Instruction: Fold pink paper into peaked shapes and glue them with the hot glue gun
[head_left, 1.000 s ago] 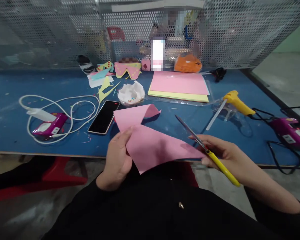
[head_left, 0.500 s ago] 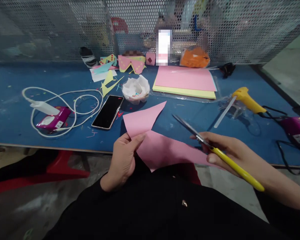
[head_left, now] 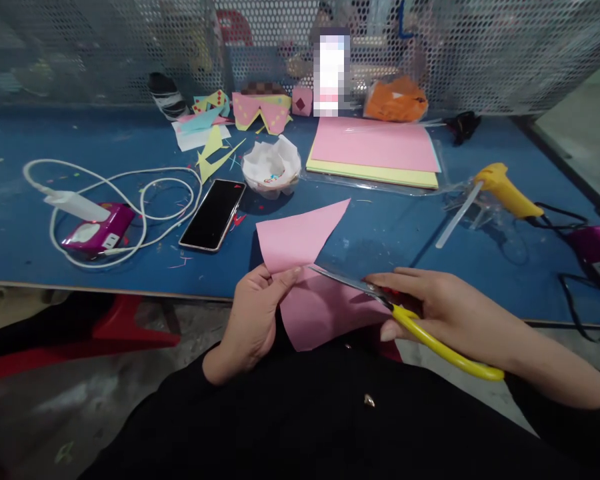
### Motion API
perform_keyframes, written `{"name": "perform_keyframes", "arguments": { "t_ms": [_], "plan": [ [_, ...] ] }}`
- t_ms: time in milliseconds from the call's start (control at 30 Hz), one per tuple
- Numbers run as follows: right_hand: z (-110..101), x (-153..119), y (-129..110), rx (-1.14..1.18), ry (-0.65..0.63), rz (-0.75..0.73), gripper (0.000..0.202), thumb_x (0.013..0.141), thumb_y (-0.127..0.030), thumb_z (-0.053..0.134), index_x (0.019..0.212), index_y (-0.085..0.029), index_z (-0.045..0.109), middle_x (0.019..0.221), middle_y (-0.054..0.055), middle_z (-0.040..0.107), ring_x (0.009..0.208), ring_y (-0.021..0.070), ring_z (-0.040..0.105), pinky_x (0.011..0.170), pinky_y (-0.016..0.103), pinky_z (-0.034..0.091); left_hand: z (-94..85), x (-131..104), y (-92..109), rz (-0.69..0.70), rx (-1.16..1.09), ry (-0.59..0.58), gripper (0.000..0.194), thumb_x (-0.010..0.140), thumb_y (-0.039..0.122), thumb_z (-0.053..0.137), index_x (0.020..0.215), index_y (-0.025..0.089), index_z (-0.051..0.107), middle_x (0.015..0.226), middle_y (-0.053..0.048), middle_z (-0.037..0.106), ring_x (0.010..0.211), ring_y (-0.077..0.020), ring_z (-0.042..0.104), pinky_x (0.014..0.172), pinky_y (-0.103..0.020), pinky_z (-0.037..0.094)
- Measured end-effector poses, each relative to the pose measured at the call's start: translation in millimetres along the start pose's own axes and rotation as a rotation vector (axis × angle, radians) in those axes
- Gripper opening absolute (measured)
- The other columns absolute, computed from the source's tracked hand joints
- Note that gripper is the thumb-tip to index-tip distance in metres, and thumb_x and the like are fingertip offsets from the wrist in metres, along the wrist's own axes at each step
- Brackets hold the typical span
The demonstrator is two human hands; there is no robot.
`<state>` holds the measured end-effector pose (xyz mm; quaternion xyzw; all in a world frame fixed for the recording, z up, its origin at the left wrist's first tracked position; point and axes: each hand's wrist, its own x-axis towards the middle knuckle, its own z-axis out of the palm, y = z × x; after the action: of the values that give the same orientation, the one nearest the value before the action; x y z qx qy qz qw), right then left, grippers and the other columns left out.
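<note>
Pinching a pink sheet [head_left: 325, 313] of paper in the left grip [head_left: 250, 317], with the thumb on the upper face and the fingers curled beneath. Grasping yellow-handled scissors [head_left: 403, 315] in the right grip [head_left: 445, 307], with blades pointing left across the pink sheet and tip just beside the left thumb, at the inner corner of the notch in the paper. Cannot tell about any gap between the blades, nor about any hold of the right fingers on the paper's right end. Held at the front edge of the blue surface [head_left: 405, 233], with the pointed upper part over it and the lower corner in front of black clothing [head_left: 280, 420].

On the surface beyond the left grip, a dark-screened phone [head_left: 213, 217], near a looped white cable [head_left: 142, 197] and a purple socket block [head_left: 99, 235]. Behind the phone and to its right, a bowl [head_left: 256, 170] lined with white paper. Farther back, a stack of coloured paper [head_left: 375, 148] and, near the mesh panel, an orange packet [head_left: 395, 100]. Beyond the right grip, a yellow glue gun [head_left: 513, 192].
</note>
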<state>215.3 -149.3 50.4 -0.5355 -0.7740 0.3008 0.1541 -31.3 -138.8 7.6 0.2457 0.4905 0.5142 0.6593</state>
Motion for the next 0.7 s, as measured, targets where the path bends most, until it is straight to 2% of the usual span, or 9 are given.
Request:
{"name": "perform_keyframes", "arguments": {
  "t_ms": [100,333,533,700],
  "plan": [
    [4.3,1.6,-3.9,-0.070,-0.088,-0.034,0.045,0.081,-0.065,0.064,0.102,-0.026,0.073,0.082,0.005,0.070,0.068,0.0197,0.064,0.059,0.029,0.049,0.7,-0.6,-0.3,-0.012,0.006,-0.021,0.029,0.063,0.027,0.088,0.087,0.017,0.077,0.086,-0.007,0.078,0.083,-0.0208,0.073,0.083,-0.034,0.056],
    [13.8,3.3,-6.0,-0.144,-0.058,-0.051,0.049,0.084,-0.067,0.060,0.109,-0.025,0.070,0.080,0.005,0.067,0.064,0.0189,0.062,0.056,0.029,0.046,1.4,-0.5,-0.8,-0.027,0.014,-0.026,0.023,0.062,0.026,0.087,0.081,0.019,0.077,0.081,-0.005,0.078,0.084,-0.0219,0.072,0.082,-0.036,0.056],
    [15.9,1.5,-7.9,-0.189,-0.086,-0.056,0.058,0.091,-0.064,0.051,0.127,-0.020,0.063,0.085,0.006,0.066,0.069,0.0201,0.064,0.059,0.031,0.048,1.8,-1.8,-0.3,-0.030,0.011,-0.063,0.024,0.066,0.025,0.086,0.086,0.016,0.077,0.085,-0.006,0.079,0.087,-0.0215,0.072,0.088,-0.037,0.055],
    [18.3,1.8,-10.5,-0.186,-0.097,-0.039,0.055,0.091,-0.064,0.052,0.120,-0.019,0.064,0.085,0.005,0.064,0.067,0.0188,0.061,0.059,0.031,0.046,2.9,-3.2,-0.6,-0.061,-0.022,-0.098,0.024,0.068,0.024,0.085,0.090,0.017,0.078,0.090,-0.006,0.079,0.089,-0.0222,0.072,0.088,-0.038,0.055]
  ]
}}
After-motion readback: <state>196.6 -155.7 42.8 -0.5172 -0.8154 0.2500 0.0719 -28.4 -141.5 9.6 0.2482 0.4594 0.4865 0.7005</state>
